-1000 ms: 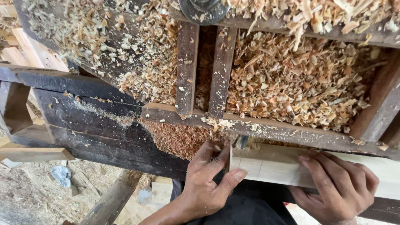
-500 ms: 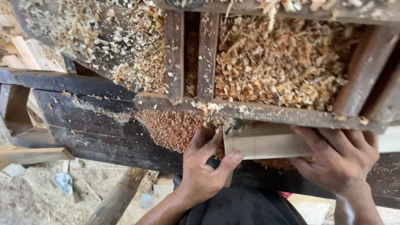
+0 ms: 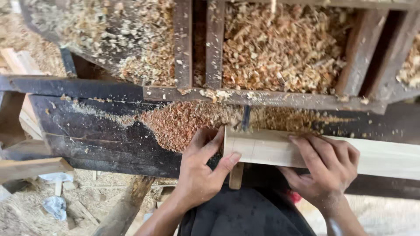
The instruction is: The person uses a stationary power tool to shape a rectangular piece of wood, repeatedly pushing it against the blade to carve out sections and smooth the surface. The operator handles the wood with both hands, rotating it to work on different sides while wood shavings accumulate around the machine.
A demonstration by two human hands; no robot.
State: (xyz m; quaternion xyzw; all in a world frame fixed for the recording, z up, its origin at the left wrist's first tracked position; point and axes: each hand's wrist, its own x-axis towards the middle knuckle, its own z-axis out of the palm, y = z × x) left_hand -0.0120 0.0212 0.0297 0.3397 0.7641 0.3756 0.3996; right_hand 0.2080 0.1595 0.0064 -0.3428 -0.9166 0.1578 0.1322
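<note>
Pale wooden plank (image 3: 280, 148) lying on dark desk (image 3: 96, 126); left hand (image 3: 201, 170) grip grasping its end; right hand (image 3: 326, 168) grip clasping over it; shavings (image 3: 183, 122) beside.

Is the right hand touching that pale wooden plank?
Touching. The head view shows the right hand laid over the pale wooden plank, fingers pressed flat on its top face.

Sawdust pile (image 3: 183, 122) and the dark rail (image 3: 262, 98) crowd the plank (image 3: 380, 157); open floor (image 3: 65, 205) lies lower left.
</note>
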